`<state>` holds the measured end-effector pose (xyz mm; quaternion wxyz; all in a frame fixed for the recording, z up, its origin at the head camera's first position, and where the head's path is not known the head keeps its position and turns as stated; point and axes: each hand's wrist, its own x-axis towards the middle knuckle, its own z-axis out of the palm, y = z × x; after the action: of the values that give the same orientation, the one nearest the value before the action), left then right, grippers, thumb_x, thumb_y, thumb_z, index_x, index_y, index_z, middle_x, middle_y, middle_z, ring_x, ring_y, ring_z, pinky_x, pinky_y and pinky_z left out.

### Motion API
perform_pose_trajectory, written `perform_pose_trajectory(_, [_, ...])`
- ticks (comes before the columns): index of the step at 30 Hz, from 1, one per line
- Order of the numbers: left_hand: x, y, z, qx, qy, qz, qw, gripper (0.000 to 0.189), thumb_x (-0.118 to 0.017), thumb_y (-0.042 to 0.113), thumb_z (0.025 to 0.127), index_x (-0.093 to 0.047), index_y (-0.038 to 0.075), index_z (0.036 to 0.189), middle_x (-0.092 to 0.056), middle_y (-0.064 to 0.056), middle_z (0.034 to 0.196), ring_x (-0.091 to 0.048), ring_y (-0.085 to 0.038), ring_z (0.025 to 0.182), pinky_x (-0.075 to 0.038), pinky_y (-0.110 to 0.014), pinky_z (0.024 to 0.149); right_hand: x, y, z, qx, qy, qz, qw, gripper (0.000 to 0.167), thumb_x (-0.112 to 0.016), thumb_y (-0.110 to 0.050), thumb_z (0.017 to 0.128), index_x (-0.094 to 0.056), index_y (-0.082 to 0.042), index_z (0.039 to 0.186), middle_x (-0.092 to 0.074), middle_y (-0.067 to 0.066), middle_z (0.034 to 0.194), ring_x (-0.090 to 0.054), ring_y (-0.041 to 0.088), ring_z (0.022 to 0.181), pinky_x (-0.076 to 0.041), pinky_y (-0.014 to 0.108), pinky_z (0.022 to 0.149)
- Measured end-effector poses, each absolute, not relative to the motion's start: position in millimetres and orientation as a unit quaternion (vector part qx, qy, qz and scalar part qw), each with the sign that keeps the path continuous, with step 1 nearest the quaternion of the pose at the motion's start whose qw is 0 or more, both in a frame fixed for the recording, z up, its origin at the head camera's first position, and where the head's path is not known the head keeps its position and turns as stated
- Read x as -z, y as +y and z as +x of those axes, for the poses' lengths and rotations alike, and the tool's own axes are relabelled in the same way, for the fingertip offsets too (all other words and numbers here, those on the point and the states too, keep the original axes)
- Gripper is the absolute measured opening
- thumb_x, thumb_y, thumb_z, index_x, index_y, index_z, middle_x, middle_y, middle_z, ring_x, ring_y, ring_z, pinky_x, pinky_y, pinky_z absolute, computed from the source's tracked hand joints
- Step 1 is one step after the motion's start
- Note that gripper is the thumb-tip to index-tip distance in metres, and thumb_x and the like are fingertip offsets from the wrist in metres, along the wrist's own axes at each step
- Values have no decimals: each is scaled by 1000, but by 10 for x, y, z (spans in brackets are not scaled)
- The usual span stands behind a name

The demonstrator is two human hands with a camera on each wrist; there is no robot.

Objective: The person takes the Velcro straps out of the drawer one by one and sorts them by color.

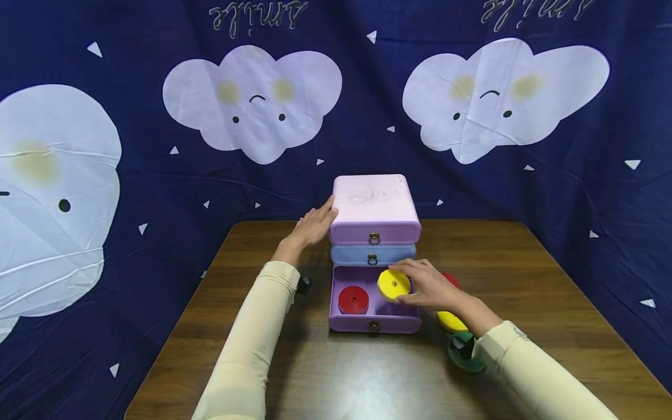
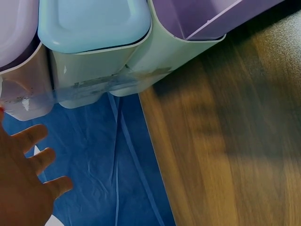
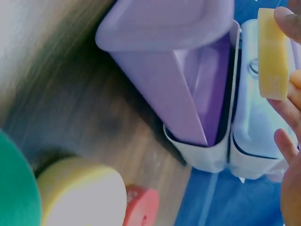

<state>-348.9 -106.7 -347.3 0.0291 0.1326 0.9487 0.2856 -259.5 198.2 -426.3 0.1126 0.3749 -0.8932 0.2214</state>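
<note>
A small chest of drawers (image 1: 375, 201) stands on the table with its purple bottom drawer (image 1: 375, 324) pulled out. My right hand (image 1: 431, 286) grips a yellow disc (image 1: 394, 284) with a small centre hole, held over the right part of that drawer. In the right wrist view the yellow disc (image 3: 273, 56) shows edge-on between thumb and fingers. A red disc (image 1: 353, 300) lies in the drawer's left part. My left hand (image 1: 314, 226) rests with straight fingers against the chest's left side. In the left wrist view the fingers of that hand (image 2: 28, 174) are spread beside the chest.
Right of the chest, partly behind my right arm, are another red disc (image 1: 450, 280), a yellow disc (image 1: 450, 322) and a green ring-like piece (image 1: 464, 353). A small dark object (image 1: 304, 284) sits left of the drawer. The blue middle drawer (image 1: 357, 255) is closed.
</note>
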Motion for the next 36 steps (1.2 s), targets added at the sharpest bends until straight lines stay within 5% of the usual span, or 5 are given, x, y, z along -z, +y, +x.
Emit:
perform_pose_trajectory(24, [3479,-1056,-3491,-282,950,135,27,57,-12,61,97,0,43,150,-17,1,160,-8,-30,148,-8,-57,117,4319,3021,-2392,-201,-912,290,209,69,-86,-24,64,-58,-4,123,-61,8,118,-56,23,102,-32,32,84])
perform_pose_trajectory(36, [3470,-1082,-3469,-286,949,131,26,59,-12,62,96,-2,42,150,-18,1,159,-8,-30,148,-7,-56,117,4610,3556,-2179,-186,-938,216,198,65,-85,-28,67,-59,0,119,-63,13,111,-55,26,94,-28,30,76])
